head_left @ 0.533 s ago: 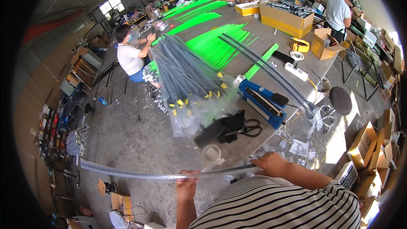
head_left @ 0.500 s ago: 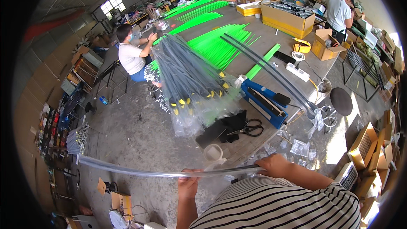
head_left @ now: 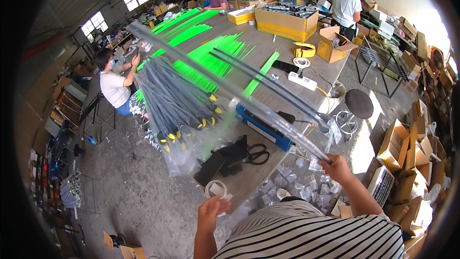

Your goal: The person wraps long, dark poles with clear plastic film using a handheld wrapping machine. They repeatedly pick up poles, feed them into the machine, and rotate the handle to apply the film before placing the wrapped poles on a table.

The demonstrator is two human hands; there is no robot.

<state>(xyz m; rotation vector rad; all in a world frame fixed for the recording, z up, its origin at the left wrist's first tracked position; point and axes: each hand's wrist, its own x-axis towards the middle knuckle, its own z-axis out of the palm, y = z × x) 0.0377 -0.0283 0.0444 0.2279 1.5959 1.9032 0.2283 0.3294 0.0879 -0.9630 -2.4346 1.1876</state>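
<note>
Right hand (head_left: 336, 169): fingers grip a long wrapped rod (head_left: 230, 89), slanting over the counter (head_left: 285, 50).
Left hand (head_left: 211, 209): fingers spread open.
Counter: grey, with bright green sticks (head_left: 208, 60).
Floor (head_left: 124, 187): grey, littered with clear bags (head_left: 288, 174).

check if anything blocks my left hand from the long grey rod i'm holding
Nothing visible does: the gap from the left hand to the long grey rod in the right hand looks open. The scissors lie lower, on the table.

White, short-sleeved shirt (head_left: 321, 235) — thin black stripes — and bare fingers (head_left: 222, 206)
</note>
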